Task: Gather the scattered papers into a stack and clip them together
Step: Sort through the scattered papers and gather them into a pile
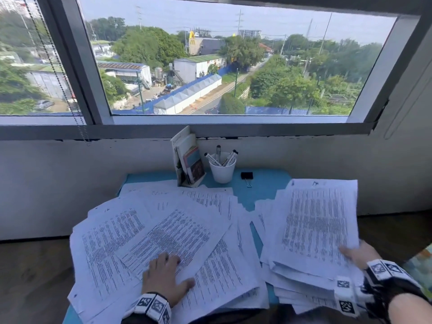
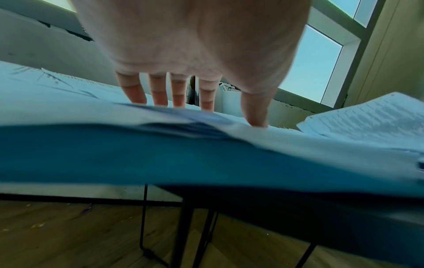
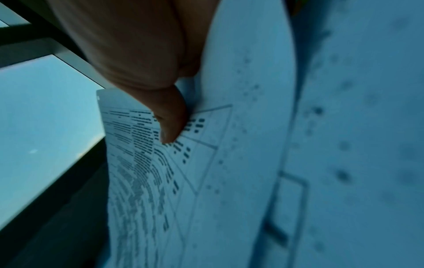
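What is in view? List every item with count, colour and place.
papers: many, white printed sheets, fanned across the table's left and middle
stack: one, white sheets, right side, its near edge lifted
clip: one, black with silver handles, on the table behind the papers
cup: one, white, holds markers, at the back beside the clip
booklets: a few, white and coloured, upright in a stand left of the cup
table: one, blue top
window: one, grey frame, above the table
left hand: flat on the papers, fingers straight
right hand: grips the stack's near edge
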The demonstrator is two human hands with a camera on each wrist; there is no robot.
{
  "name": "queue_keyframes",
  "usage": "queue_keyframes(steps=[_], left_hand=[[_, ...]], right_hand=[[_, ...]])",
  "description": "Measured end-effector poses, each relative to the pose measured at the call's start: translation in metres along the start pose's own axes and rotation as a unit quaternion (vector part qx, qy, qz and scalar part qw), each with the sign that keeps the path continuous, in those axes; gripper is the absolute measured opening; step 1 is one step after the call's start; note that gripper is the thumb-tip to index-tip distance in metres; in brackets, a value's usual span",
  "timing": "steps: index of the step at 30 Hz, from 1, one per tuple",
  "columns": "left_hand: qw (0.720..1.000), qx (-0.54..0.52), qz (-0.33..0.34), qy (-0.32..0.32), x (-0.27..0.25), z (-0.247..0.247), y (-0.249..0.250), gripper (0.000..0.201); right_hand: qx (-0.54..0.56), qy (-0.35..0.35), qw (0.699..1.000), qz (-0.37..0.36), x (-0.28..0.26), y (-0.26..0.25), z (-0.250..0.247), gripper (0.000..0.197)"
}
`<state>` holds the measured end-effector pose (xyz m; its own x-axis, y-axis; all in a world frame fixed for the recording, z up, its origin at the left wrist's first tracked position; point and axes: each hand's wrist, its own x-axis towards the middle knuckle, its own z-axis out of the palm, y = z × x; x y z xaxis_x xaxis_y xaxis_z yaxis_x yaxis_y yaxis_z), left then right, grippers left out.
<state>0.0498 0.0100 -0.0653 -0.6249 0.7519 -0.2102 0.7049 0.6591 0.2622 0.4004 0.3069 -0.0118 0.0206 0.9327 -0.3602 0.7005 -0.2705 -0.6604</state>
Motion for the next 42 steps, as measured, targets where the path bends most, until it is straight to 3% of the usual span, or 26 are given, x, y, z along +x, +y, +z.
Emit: queue_keyframes(steps=[4,8,12,18,21,23,25,28,29,32,35,37,39,42], left_hand=[[1.000,0.007,-0.007,-0.011,-0.001,0.001,0.003,0.077],[1.000,0.025,-0.005,-0.012,-0.001,0.001,0.003,0.072],[0.999,0.034,0.000,0.005,-0.002,0.001,0.004,0.061],[0.998,0.058,0.036,0.007,-0.003,0.000,0.006,0.051],[0.997,0.057,0.058,-0.010,-0.001,-0.005,0.006,0.048],[0.995,0.068,0.073,-0.020,0.000,-0.008,0.008,0.044],[0.991,0.086,0.098,-0.024,0.000,-0.011,0.014,0.035],[0.991,0.068,0.114,-0.006,-0.001,-0.016,0.019,0.019],[0.993,0.038,0.107,0.013,0.000,-0.018,0.018,0.012],[0.992,-0.068,0.067,0.081,-0.002,-0.027,0.019,0.019],[0.978,-0.107,0.132,0.119,-0.012,-0.029,0.038,0.016],[0.960,-0.121,0.239,0.079,-0.023,-0.028,0.054,0.024],[0.946,-0.123,0.295,0.058,-0.028,-0.029,0.060,0.038],[0.954,-0.186,0.212,0.099,-0.022,-0.035,0.037,0.059]], right_hand=[[-0.094,-0.014,0.995,-0.010,0.002,0.017,0.014,0.032],[-0.143,-0.001,0.989,-0.033,-0.003,0.011,0.022,0.018],[-0.164,0.038,0.985,-0.029,-0.001,0.012,0.031,0.046],[-0.213,0.104,0.971,-0.024,-0.013,0.008,0.042,0.070],[-0.221,0.147,0.963,-0.049,-0.032,-0.012,0.050,0.062],[-0.186,0.143,0.967,-0.104,-0.048,-0.033,0.065,0.057],[-0.135,0.099,0.967,-0.189,-0.070,-0.054,0.088,0.048],[-0.067,-0.050,0.963,-0.257,-0.111,-0.073,0.133,0.033],[-0.049,-0.102,0.963,-0.244,-0.124,-0.075,0.148,0.030],[0.074,-0.250,0.954,-0.146,-0.154,-0.079,0.188,0.037],[0.237,-0.347,0.907,-0.033,-0.177,-0.093,0.204,0.036],[0.293,-0.310,0.905,-0.007,-0.182,-0.100,0.204,0.024],[0.281,-0.178,0.942,-0.032,-0.170,-0.096,0.204,0.012],[0.200,-0.081,0.975,-0.046,-0.150,-0.086,0.197,0.011]])
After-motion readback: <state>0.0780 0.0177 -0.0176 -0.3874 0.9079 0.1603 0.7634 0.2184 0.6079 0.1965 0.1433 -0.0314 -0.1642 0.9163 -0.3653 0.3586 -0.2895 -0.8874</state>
